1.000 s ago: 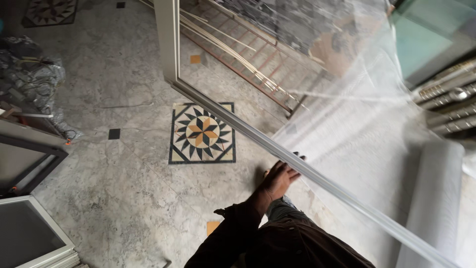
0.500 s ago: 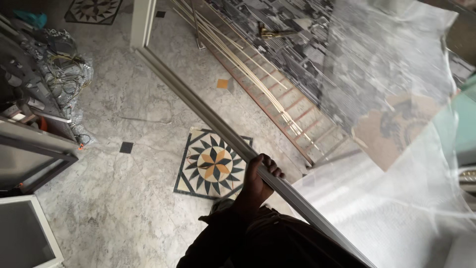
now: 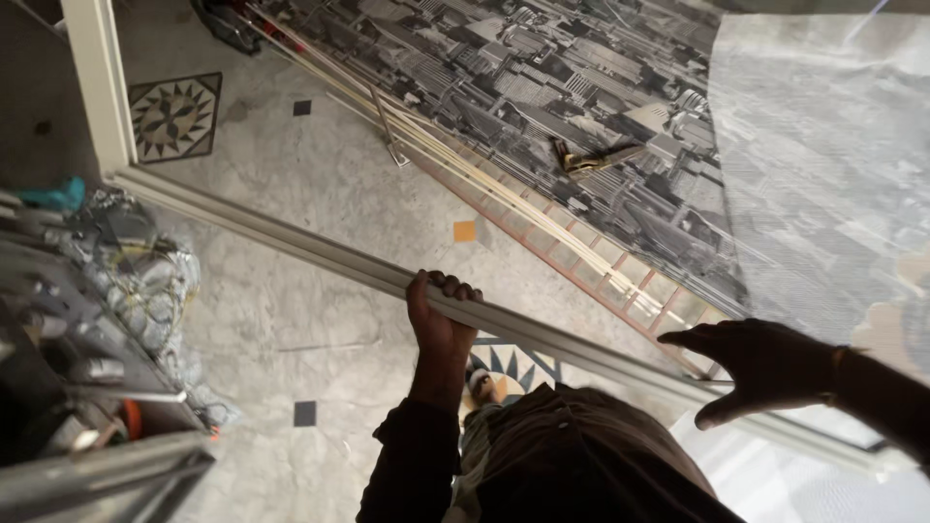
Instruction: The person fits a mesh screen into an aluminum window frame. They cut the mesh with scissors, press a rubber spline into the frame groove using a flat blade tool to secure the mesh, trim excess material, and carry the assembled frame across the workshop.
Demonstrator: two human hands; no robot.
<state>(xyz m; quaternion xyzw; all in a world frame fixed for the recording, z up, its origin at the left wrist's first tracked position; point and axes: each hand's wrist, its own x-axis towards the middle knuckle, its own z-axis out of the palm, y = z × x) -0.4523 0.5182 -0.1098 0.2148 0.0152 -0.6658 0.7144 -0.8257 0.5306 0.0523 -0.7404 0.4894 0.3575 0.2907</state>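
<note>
My left hand (image 3: 438, 315) is curled over a long white frame rail (image 3: 291, 247) that runs diagonally from upper left to lower right. The rail meets an upright white frame piece (image 3: 97, 87) at the upper left. Over at the right, my right hand (image 3: 765, 363) is flat with fingers spread, just above the same rail; whether it touches the rail I cannot tell. A translucent mesh sheet (image 3: 823, 145) hangs behind that hand.
A panel printed with a grey city pattern (image 3: 542, 87) lies behind the frame, with thin pale strips (image 3: 465, 169) along its edge. Cluttered bags and metal parts (image 3: 126, 281) fill the left. The marble floor has star-pattern tiles (image 3: 174, 116).
My right hand has come into view at the right, spread open by the rail. My left hand stays gripped on the rail while the view has swung towards the patterned panel.
</note>
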